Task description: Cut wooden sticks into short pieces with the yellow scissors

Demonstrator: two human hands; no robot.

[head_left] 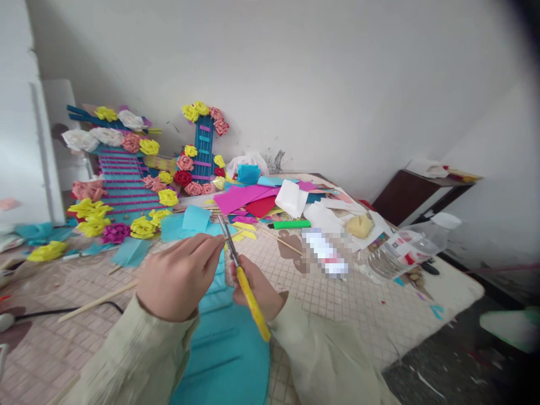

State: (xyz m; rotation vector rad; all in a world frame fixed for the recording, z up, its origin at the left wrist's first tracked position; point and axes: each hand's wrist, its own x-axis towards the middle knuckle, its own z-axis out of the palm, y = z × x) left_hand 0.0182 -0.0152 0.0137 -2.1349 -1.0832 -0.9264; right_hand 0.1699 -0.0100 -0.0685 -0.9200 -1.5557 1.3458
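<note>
The right hand point(259, 292) is clamped on the scissors point(242, 277), which slant over the table with the yellow handle toward the body and the metal blades pointing away; the left hand point(175, 275) has its fingertips drawn together right at the blades, though I cannot tell whether something is pinched there; below both hands lies a blue sheet point(247, 354) with dark lines across it; left of the left hand are a stick point(99, 302) and a black cable point(71, 311); beyond the hands lie a green marker point(291, 224), a thinner stick point(280, 241) and a pile of coloured paper, with purple point(238, 197), red point(260, 207) and white point(291, 198) pieces; to the right, a yellow lump point(360, 226) sits near a tilted clear bottle point(400, 256); at the back left, a wide striped panel point(122, 183) and a narrow one point(205, 147) lean by the wall point(295, 84), both edged with paper flowers point(143, 227); a brown cabinet point(403, 191) stands past the table's point(337, 315) far right side.
</note>
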